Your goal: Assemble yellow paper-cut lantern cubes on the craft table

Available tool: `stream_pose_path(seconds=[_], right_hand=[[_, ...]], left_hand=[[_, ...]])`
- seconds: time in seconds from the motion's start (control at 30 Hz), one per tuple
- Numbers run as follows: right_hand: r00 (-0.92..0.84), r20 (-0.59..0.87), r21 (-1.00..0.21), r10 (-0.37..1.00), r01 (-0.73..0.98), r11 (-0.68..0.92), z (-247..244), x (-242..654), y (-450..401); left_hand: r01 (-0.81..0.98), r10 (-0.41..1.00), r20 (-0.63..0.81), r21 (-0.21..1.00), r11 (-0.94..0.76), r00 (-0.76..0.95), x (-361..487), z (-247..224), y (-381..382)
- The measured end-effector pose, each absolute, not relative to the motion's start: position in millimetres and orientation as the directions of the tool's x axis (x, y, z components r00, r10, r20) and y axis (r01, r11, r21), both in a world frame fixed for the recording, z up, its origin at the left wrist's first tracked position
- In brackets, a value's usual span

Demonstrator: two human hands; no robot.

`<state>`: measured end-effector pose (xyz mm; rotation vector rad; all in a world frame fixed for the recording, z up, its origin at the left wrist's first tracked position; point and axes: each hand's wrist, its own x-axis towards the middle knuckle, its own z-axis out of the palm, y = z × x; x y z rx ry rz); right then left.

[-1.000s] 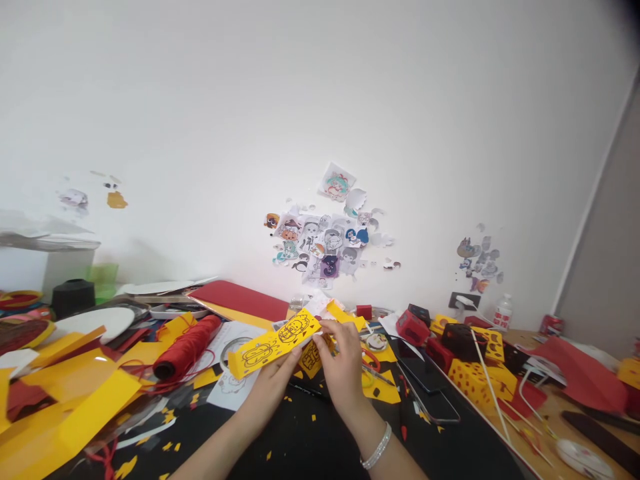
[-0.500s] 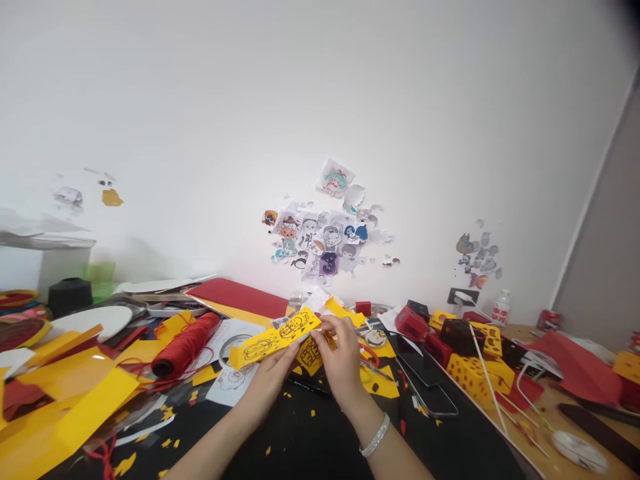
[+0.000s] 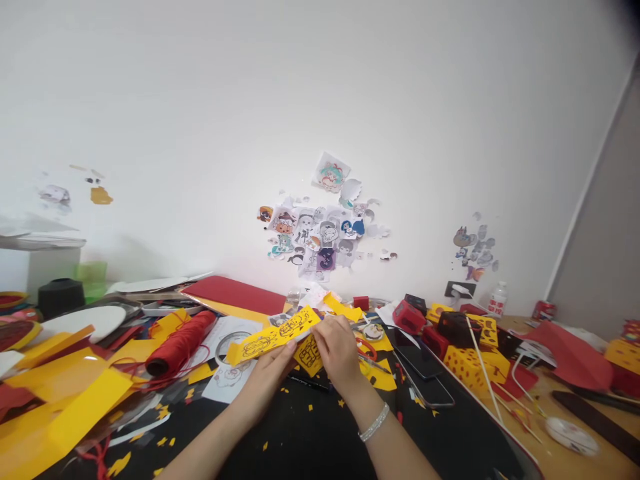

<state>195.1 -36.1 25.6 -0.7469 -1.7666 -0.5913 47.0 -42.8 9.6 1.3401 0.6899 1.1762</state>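
Note:
Between my two hands is a folded yellow paper piece [image 3: 277, 335] with black line drawings on its long face. It is held up at a tilt, its right end higher. My left hand [image 3: 273, 373] grips its lower edge, thumb along the side and the other fingers mostly hidden beneath. At the right end, my right hand [image 3: 339, 350] pinches with its fingers bent together; the fingertips are partly hidden. Below the strip, between the hands, a second patterned yellow face [image 3: 309, 355] shows; whether it belongs to the same piece I cannot tell. A black pen [image 3: 307, 381] lies under the hands.
On the left are a red thread spool [image 3: 183, 343] and yellow paper sheets [image 3: 90, 413]. Yellow scraps dot the black mat [image 3: 285, 440]. To the right lie a phone [image 3: 433, 390], orange-handled scissors [image 3: 367, 350], yellow paper boxes [image 3: 467, 367] and a thin stick [image 3: 483, 367].
The camera view has turned slightly, so everything sits a little further left and up. My right fingers have curled a bit more at the strip's right end; my left hand keeps its grip.

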Motion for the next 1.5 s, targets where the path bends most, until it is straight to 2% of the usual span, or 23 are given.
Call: stream_pose_path(seconds=[0.1, 0.2, 0.4, 0.5, 0.7, 0.83, 1.03, 1.13, 1.3, 1.4, 1.5], right_hand=[[-0.186, 0.971, 0.038, 0.148, 0.737, 0.675, 29, 201, -37], [-0.089, 0.982, -0.054, 0.167, 0.715, 0.697, 33, 205, -38], [-0.071, 0.92, -0.263, 0.384, 0.615, 0.744, 35, 195, -41], [-0.103, 0.897, -0.282, 0.429, 0.614, 0.737, 33, 184, -44], [-0.07, 0.902, -0.279, 0.426, 0.658, 0.7, 31, 178, -45], [-0.112, 0.908, -0.218, 0.403, 0.695, 0.685, 31, 182, -43], [-0.338, 0.891, 0.006, 0.303, 0.676, 0.737, 31, 183, -45], [-0.378, 0.889, 0.074, 0.257, 0.674, 0.735, 30, 183, -43], [-0.432, 0.896, 0.261, 0.103, 0.699, 0.666, 27, 184, -30], [-0.505, 0.859, 0.35, 0.084, 0.699, 0.624, 25, 185, -25], [-0.527, 0.847, 0.397, 0.075, 0.718, 0.572, 24, 185, -25]], left_hand=[[-0.214, 0.898, 0.241, 0.962, -0.17, 0.369, 47, 8, -44], [-0.218, 0.904, 0.243, 0.96, -0.173, 0.352, 47, 8, -45], [-0.272, 0.912, 0.269, 0.944, -0.186, 0.309, 45, 7, -42], [-0.245, 0.92, 0.29, 0.943, -0.226, 0.266, 43, 8, -41], [-0.08, 0.918, 0.349, 0.937, -0.34, 0.186, 38, 13, -40], [0.044, 0.894, 0.405, 0.906, -0.42, 0.192, 37, 18, -39], [0.097, 0.9, 0.369, 0.912, -0.399, 0.232, 39, 19, -44], [0.114, 0.897, 0.383, 0.903, -0.414, 0.222, 36, 17, -45], [0.186, 0.86, 0.494, 0.84, -0.51, 0.13, 30, 10, -39], [0.237, 0.831, 0.552, 0.801, -0.55, 0.064, 30, 10, -38], [0.275, 0.811, 0.575, 0.766, -0.581, 0.113, 31, 16, -43]])
